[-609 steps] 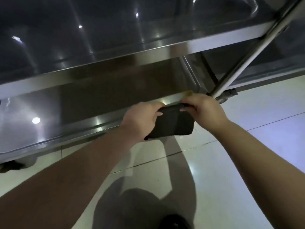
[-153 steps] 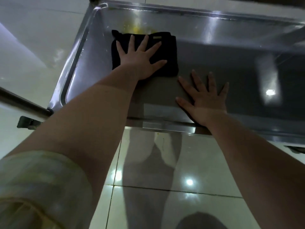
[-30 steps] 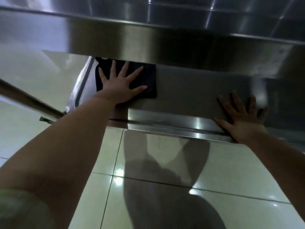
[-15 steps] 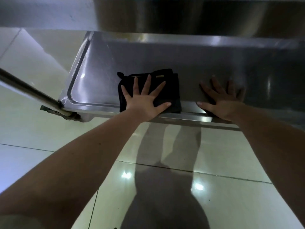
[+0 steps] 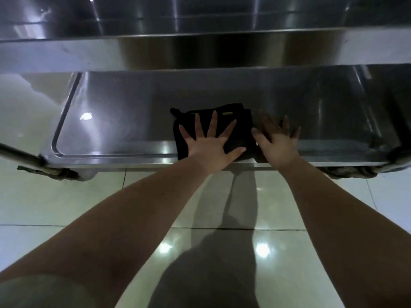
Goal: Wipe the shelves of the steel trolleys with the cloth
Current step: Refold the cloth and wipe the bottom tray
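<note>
Lower trolley shelf [image 5: 124, 121] over tiled floor [image 5: 66, 196], we are pressing our left hand [image 5: 211, 147], fingers spread, on the black cloth [image 5: 243, 132], right hand [image 5: 275, 145] lying spread beside it.

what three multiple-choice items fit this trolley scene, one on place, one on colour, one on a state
1. Where does the cloth lie?
A) on the floor
B) on the lower shelf, near its front edge
C) on the upper shelf

2. What colour is the cloth?
A) white
B) yellow
C) black

3. How does the left hand meet the cloth?
A) flat, fingers spread
B) bunching it in a fist
C) pinching one corner

Answers: 1 B, it sits on the steel just behind the front lip; 2 C, it is dark all over; 3 A, the palm presses it with straight fingers.
</note>
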A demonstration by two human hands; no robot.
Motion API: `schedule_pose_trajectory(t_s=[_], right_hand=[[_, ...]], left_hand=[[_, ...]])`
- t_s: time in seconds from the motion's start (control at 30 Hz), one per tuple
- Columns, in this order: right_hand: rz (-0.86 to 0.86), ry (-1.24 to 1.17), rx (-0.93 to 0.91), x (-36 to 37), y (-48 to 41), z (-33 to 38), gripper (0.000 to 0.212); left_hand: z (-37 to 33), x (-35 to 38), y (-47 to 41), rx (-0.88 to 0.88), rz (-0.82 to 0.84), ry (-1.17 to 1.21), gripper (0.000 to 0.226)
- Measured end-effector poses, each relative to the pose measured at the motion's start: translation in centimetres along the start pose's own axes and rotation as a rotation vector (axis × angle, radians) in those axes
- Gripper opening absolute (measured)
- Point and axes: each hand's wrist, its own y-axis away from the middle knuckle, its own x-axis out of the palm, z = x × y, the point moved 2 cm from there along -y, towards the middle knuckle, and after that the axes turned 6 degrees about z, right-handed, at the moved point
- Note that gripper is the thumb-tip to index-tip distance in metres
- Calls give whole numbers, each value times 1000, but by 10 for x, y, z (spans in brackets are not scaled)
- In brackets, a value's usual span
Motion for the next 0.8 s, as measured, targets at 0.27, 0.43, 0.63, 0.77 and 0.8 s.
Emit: schedule_pose_trajectory(t_s=[0.27, 0.43, 0.63, 0.77, 0.8], right_hand=[[-292, -731, 132, -47, 14, -18, 44], [-250, -27, -76, -43, -1, 14, 44], [161, 443, -15, 24, 2, 43, 59], [169, 495, -22, 5, 0, 7, 61], [152, 501, -6, -6, 1, -10, 62]], left_hand=[[-95, -7, -17, 89, 84, 59, 77], [-28, -37, -3, 151, -166, 40, 63], [28, -11, 11, -85, -110, 24, 60], [38, 2, 10, -89, -79, 31, 56], [39, 3, 10, -84, -77, 30, 55]])
